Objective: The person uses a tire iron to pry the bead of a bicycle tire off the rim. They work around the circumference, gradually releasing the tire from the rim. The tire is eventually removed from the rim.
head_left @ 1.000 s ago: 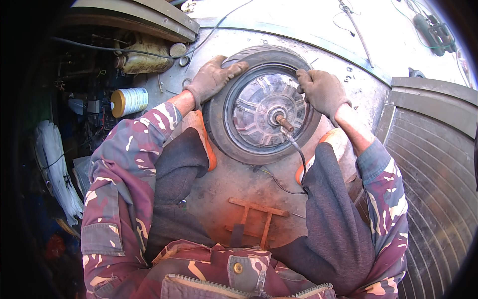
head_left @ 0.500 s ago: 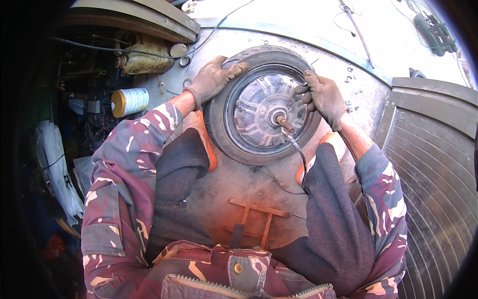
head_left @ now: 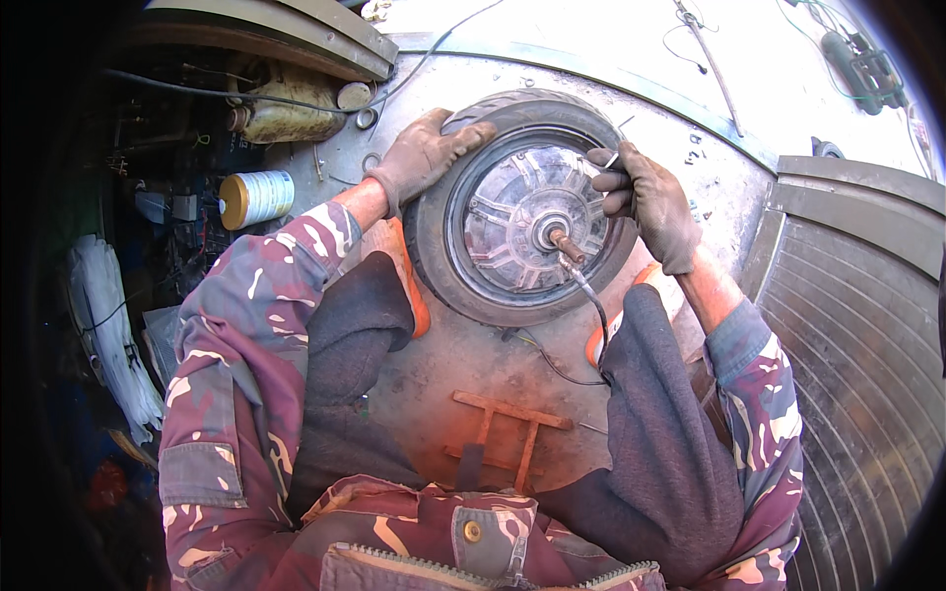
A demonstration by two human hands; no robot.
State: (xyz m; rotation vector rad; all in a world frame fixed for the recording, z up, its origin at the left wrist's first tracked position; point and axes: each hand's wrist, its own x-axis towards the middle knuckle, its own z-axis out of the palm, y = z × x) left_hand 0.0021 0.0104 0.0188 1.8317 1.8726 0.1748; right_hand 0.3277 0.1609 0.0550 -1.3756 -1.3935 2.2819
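Note:
A scooter-type hub-motor wheel (head_left: 512, 222) lies flat on the floor between my feet, its black tyre around a silvery motor cover. From its centre a rusty axle stub (head_left: 565, 243) sticks up, with a cable leading out beside it. My gloved left hand (head_left: 431, 158) grips the tyre at its upper left, the thumb side over the sidewall. Above the wheel's right rim, my gloved right hand (head_left: 645, 197) is closed with a small shiny metal piece (head_left: 613, 161) pinched in its fingers. What kind of piece that is I cannot make out.
A rusty metal frame (head_left: 510, 424) lies on the floor near me. At the left stand a white tub with a yellow-brown lid (head_left: 258, 200) and a dirty canister (head_left: 291, 106). A ribbed metal panel (head_left: 857, 364) is at the right. Small hardware lies beyond the wheel.
My right hand has lifted and turned slightly away from the tyre's right rim, and the small metal piece shows more plainly. The left hand and the wheel stay put.

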